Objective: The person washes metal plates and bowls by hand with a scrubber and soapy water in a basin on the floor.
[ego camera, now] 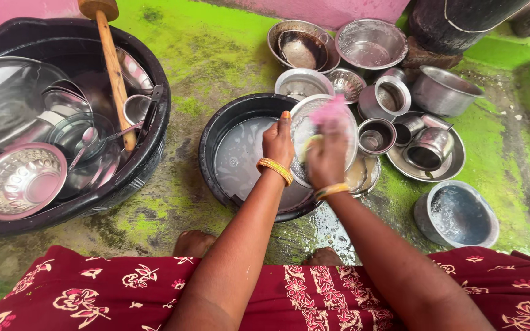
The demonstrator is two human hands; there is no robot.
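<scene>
The person squatted over a small black basin [240, 153] w/ cloudy water in it, set on green, mossy ground. The left hand [277, 142] gripped the edge of a round steel plate [305, 125], fingers curled behind the rim and thumb on the front, holding it tilted over the basin. The right hand [326, 156] pressed a pink scrubber [329, 112] against the plate's face; fingers were bunched shut around it, tho it was blurred so I couldn't tell its exact shape. Yellow bangles on both wrists.

To the left stood a big black tub [154, 141] piled w/ steel bowls, plates and a spoon, plus a long wooden stick [115, 70] leaning out of it. To the right, approx a dozen steel pots, cups and bowls sat crowded together near the basin, some stacked on a flat steel tray [455, 162]. A steel bowl [458, 214] w/ bluish soapy water stood apart, nearer the person's right knee. A dark barrel [455, 21] stood at the back by a pink wall. No packages, labels or signs that I could see.
</scene>
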